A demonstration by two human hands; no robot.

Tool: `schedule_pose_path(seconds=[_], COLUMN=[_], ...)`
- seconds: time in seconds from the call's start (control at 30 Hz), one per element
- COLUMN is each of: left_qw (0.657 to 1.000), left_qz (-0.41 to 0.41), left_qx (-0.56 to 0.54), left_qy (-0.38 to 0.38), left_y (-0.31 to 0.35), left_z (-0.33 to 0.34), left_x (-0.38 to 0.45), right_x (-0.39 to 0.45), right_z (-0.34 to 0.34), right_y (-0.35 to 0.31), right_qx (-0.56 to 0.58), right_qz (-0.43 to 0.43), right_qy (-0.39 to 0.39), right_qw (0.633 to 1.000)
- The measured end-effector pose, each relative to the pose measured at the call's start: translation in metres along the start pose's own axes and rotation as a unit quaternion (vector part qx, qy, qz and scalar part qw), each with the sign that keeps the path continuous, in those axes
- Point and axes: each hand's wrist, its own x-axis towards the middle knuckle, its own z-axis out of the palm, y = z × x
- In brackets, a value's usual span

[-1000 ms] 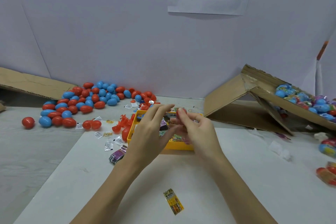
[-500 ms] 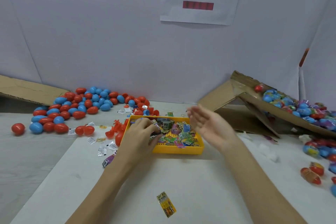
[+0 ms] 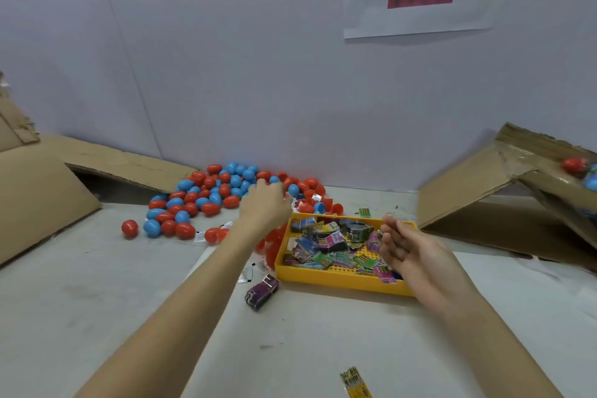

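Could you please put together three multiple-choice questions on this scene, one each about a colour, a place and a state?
1. What colour is the tray holding the printed packets?
A green; B yellow; C white.
2. Where is the left hand?
A inside the tray; B at the pile of red and blue eggs; C clasping the right hand.
3. How is the right hand?
A gripping a blue egg; B clenched in a fist; C open, fingers relaxed.

Answers:
1 B, its rim and walls are plainly yellow.
2 B, its fingers reach the eggs at the pile's near right edge.
3 C, its palm shows, and it holds no egg, above the tray's right end.
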Motion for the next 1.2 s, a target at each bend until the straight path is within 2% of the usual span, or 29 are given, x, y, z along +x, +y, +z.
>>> schedule_pose_path(seconds=[0.13, 0.2, 0.33, 0.43, 0.5, 0.6, 0.7, 0.83, 0.87, 0.93, 1.03, 1.13, 1.2], left_qw=[0.975, 0.967, 0.984, 0.99, 0.997, 0.993, 0.936, 0.84, 0.824, 0.813, 0.801, 0.816, 0.819], left_qz=[-0.098, -0.094, -0.027, -0.017, -0.001, 0.011, 0.03, 0.057, 0.059, 0.059, 0.055, 0.074, 0.084], left_qx=[0.179, 0.221, 0.173, 0.138, 0.082, -0.108, -0.345, -0.539, -0.563, -0.58, -0.595, -0.573, -0.567], left_qy=[-0.085, -0.087, -0.044, -0.026, -0.006, 0.052, 0.06, 0.016, 0.008, 0.012, 0.01, -0.012, -0.03], left_y=[-0.049, -0.071, -0.089, -0.085, -0.074, -0.039, 0.003, 0.049, 0.057, 0.068, 0.069, 0.064, 0.064], left_z=[0.009, 0.02, 0.039, 0.036, 0.027, 0.008, -0.005, -0.001, 0.003, 0.011, 0.02, 0.023, 0.022], left_x=[0.037, 0.041, 0.045, 0.042, 0.037, 0.012, -0.032, -0.086, -0.094, -0.104, -0.108, -0.11, -0.111], right_x=[0.001, 0.001, 0.002, 0.002, 0.001, 0.0, -0.001, -0.007, -0.01, -0.019, -0.029, -0.031, -0.031], right_z=[0.0, 0.0, 0.002, 0.003, 0.003, 0.004, 0.004, 0.007, 0.009, 0.013, 0.021, 0.028, 0.031], right_y=[0.002, 0.002, 0.003, 0.002, 0.002, 0.003, 0.003, 0.005, 0.007, 0.011, 0.017, 0.024, 0.026], right_qx=[-0.006, -0.007, -0.015, -0.008, -0.007, -0.007, -0.007, -0.077, -0.132, -0.265, -0.373, -0.429, -0.432], right_qz=[-0.01, -0.011, -0.009, -0.005, -0.005, -0.009, -0.014, -0.062, -0.094, -0.172, -0.232, -0.272, -0.291], right_qy=[0.003, 0.003, 0.012, 0.008, 0.008, 0.009, 0.01, -0.003, -0.012, -0.047, -0.088, -0.029, 0.003], right_qw=[1.0, 1.0, 1.0, 1.0, 1.0, 1.0, 1.0, 0.995, 0.987, 0.948, 0.894, 0.861, 0.854])
